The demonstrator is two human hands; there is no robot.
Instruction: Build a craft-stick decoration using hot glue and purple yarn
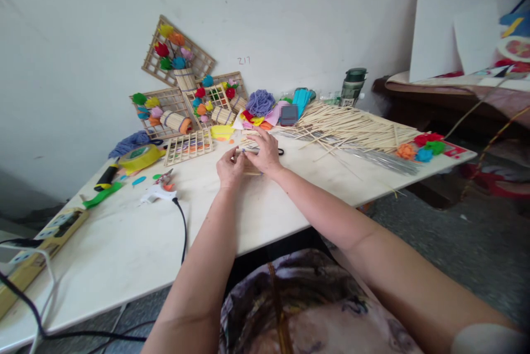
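In the middle of the table my left hand (230,167) is closed, thumb and fingers pinched at the left end of a small row of bamboo sticks (252,170). My right hand (265,151) bends over the same sticks from the right, thumb and fingertips pressed on them. A bit of blue-purple yarn (243,151) shows between the two hands. My fingers hide much of the sticks. Just behind the right hand, a dark scissors-like loop (281,152) peeks out.
Bamboo grids with felt flowers (182,56) lean on the wall. Loose bamboo sticks (351,125) and purple yarn (260,102) lie at the back. To the left are a white glue gun (159,194) with its cord, yellow tape (141,159), a cutter (106,176) and a power strip (45,243).
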